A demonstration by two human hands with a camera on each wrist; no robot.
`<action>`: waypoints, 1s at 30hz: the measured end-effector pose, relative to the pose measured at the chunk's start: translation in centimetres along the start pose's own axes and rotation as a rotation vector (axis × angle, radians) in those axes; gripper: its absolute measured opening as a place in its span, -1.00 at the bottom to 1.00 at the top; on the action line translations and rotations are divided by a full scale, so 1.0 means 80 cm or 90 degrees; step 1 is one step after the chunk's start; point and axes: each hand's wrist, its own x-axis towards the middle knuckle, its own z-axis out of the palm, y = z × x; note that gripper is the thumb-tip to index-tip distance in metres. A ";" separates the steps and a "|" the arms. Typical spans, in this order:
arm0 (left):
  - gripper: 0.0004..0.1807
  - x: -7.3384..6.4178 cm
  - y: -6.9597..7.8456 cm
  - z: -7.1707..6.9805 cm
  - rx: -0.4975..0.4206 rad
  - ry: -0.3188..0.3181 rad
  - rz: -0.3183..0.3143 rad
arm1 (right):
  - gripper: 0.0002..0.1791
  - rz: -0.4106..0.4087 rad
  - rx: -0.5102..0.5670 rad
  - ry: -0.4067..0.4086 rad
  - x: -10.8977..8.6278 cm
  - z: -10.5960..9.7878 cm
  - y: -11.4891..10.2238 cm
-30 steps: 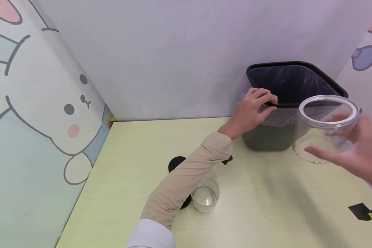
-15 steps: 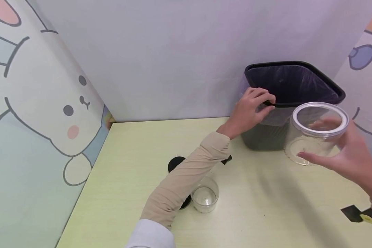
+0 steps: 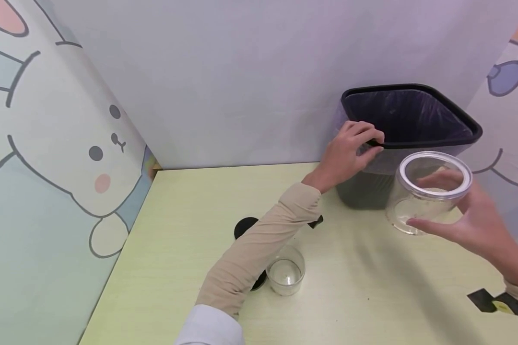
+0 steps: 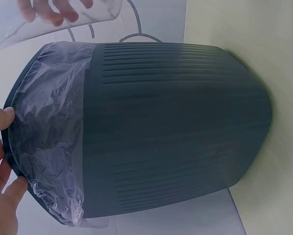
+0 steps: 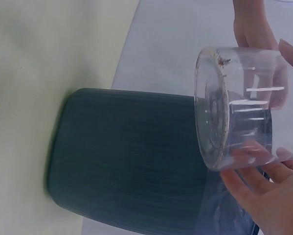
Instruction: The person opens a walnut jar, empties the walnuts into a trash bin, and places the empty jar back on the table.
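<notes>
My left hand (image 3: 349, 152) pinches the black rim of a dark trash can (image 3: 362, 189), thumb outside and fingers over the edge. A clear bag lines the can and folds over its rim, as the left wrist view shows. In my right hand (image 3: 470, 220) is a clear plastic jar (image 3: 423, 203) without a lid, held upright in the air in front of the can. Thumb and fingers wrap around its sides. Brown specks (image 5: 223, 61) cling inside near the jar's bottom in the right wrist view.
A second clear jar (image 3: 286, 273) stands on the pale yellow table (image 3: 190, 211). Beside it, two round black lids (image 3: 244, 226) lie partly hidden under my left sleeve. A white wall rises behind; cartoon-printed panels flank both sides.
My right hand has moved the jar left and slightly down, nearer the can's front. My left hand keeps its place on the rim.
</notes>
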 end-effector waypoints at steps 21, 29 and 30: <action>-0.85 0.002 0.000 -0.005 -0.007 -0.004 -0.004 | -0.03 -0.021 0.096 -0.055 -0.006 0.058 0.027; -0.86 0.001 0.002 -0.003 -0.004 -0.011 -0.012 | 0.00 -0.048 0.106 -0.074 -0.009 0.082 0.038; -0.85 0.001 0.003 -0.004 -0.003 -0.013 -0.015 | -0.01 -0.050 0.103 -0.076 -0.008 0.085 0.035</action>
